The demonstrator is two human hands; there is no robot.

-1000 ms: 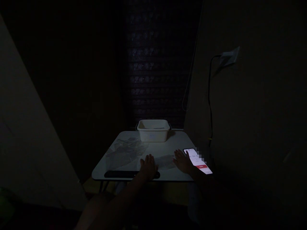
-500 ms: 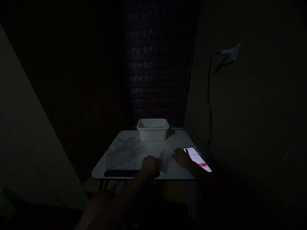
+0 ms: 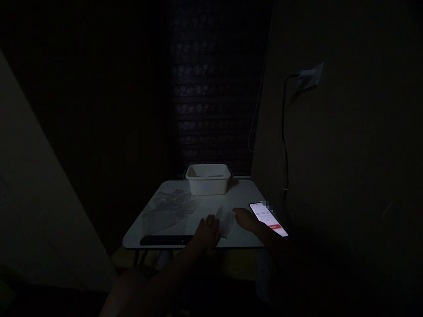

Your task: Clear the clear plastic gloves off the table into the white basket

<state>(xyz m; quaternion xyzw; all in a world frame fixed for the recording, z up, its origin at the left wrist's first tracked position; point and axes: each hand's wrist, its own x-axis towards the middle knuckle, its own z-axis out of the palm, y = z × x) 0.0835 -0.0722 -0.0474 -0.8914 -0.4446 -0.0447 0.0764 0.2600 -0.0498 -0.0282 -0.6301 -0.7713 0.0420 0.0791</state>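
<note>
A small clear plastic bag (image 3: 224, 220) lies on the white table between my hands. My left hand (image 3: 208, 230) rests at the bag's left edge, its fingers bent; the dim light hides whether they grip it. On the bag's right side is my right hand (image 3: 243, 217), fingers drawn together and pointing at the bag's upper right edge; what they hold, if anything, is too small to tell. More clear plastic bags (image 3: 170, 209) lie in a loose pile on the left. Part of a long black strip (image 3: 161, 240) shows along the front edge, left of my left forearm.
The white table (image 3: 243, 189) carries a white tub (image 3: 209, 184) with something pale inside at the back. A lit phone (image 3: 268, 219) showing a timer lies on the right, partly under my right forearm. A black cord (image 3: 284, 132) hangs from a wall socket.
My right hand has moved left from beside the phone to the small bag, and its spread fingers have come together. My left hand has shifted slightly. The whole view has moved a little.
</note>
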